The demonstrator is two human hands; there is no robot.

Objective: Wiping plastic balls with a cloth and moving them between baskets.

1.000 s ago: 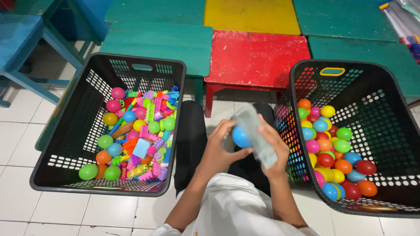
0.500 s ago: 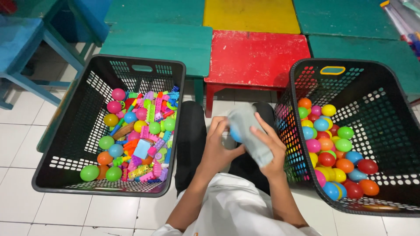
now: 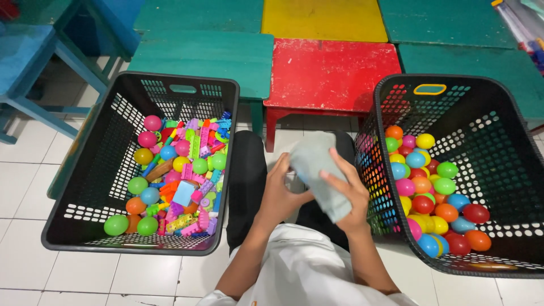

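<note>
Your left hand (image 3: 280, 195) and right hand (image 3: 348, 190) meet over your lap, between the two baskets. Both close on a pale grey-green cloth (image 3: 320, 170): your right-hand fingers (image 3: 334, 173) wrap over its near side, while your left-hand fingers curl against its left edge from below. The cloth is bunched and hangs down past your right palm; whether anything sits inside it cannot be told.

The left basket (image 3: 85, 170), black and perforated, stands on the white tiled floor (image 3: 22, 187) to your left. It holds mixed coloured plastic blocks (image 3: 195, 187) and several balls, including two green balls (image 3: 131, 225) at its near end.

The right basket (image 3: 510, 147), of the same kind with a yellow-rimmed handle slot at its far wall, holds only coloured balls (image 3: 430, 192), heaped against its left and near sides.

Beyond your knees stands a red stool (image 3: 334, 73), flanked by green tabletops (image 3: 204, 54), with a yellow one (image 3: 323, 17) farther back. A blue chair (image 3: 34, 62) stands far left.
</note>
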